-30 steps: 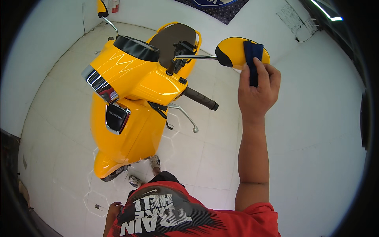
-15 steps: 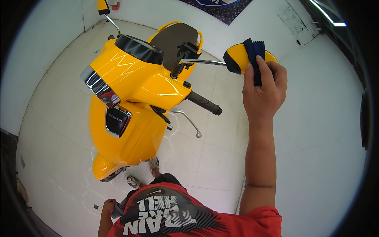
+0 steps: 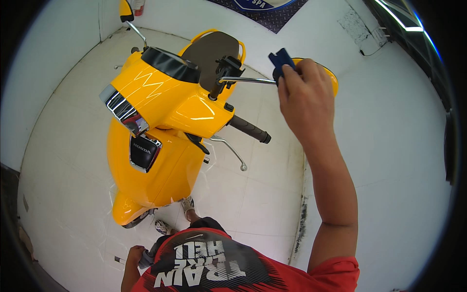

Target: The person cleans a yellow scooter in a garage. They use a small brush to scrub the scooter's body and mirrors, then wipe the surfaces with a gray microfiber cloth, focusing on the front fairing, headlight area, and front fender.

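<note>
My right hand (image 3: 307, 95) is raised at the yellow and black side mirror (image 3: 332, 78) of a yellow scooter (image 3: 160, 170). Its fingers pinch a folded dark blue cloth (image 3: 282, 62) with a zigzag edge, at the end of the mirror nearest the chrome stem (image 3: 250, 79). Much of the mirror is hidden behind that hand. Low on the left, beside my body, my left hand (image 3: 134, 254) is closed. A grey thing (image 3: 147, 259) lies against it, and a small white and dark piece (image 3: 119, 260) shows on its other side; what it grips is unclear.
Below the mirror, the handlebar grip (image 3: 250, 129) and brake lever (image 3: 231, 151) stick out to the right. The scooter's other mirror (image 3: 126, 10) is at the far left. A white wall (image 3: 384, 170) runs along the right, meeting the tiled floor (image 3: 258, 194).
My right hand has slid left across the mirror with the blue cloth, toward the stem, and the cloth has tilted. My left hand stays low by my side.
</note>
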{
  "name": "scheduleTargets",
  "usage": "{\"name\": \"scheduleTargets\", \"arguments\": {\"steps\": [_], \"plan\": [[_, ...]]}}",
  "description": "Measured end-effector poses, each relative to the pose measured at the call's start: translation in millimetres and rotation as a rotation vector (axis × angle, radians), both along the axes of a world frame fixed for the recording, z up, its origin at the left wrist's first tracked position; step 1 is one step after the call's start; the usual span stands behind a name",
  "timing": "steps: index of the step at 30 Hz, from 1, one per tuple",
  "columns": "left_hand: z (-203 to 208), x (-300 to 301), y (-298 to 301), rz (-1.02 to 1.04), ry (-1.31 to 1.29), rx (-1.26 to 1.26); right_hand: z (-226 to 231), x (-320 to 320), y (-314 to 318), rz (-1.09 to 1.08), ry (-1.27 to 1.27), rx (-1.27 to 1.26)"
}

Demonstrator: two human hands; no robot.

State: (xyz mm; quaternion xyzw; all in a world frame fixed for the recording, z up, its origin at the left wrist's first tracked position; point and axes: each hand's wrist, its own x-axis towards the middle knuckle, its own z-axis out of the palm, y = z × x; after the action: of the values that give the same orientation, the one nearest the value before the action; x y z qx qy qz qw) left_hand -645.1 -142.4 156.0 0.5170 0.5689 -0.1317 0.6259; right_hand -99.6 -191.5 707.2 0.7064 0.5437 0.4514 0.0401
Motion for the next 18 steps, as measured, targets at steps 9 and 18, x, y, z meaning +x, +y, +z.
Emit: {"name": "scheduleTargets", "arguments": {"steps": [9, 18], "plan": [[47.4, -12.7, 58.2, -0.527, 0.012, 0.329, -40.4, 16.5, -42.7, 0.103, 0.141, 0.765], [26.6, -70.9, 92.1, -0.746, -0.031, 0.55, -105.4, 26.0, -14.5, 0.189, 0.392, 1.156]]}}
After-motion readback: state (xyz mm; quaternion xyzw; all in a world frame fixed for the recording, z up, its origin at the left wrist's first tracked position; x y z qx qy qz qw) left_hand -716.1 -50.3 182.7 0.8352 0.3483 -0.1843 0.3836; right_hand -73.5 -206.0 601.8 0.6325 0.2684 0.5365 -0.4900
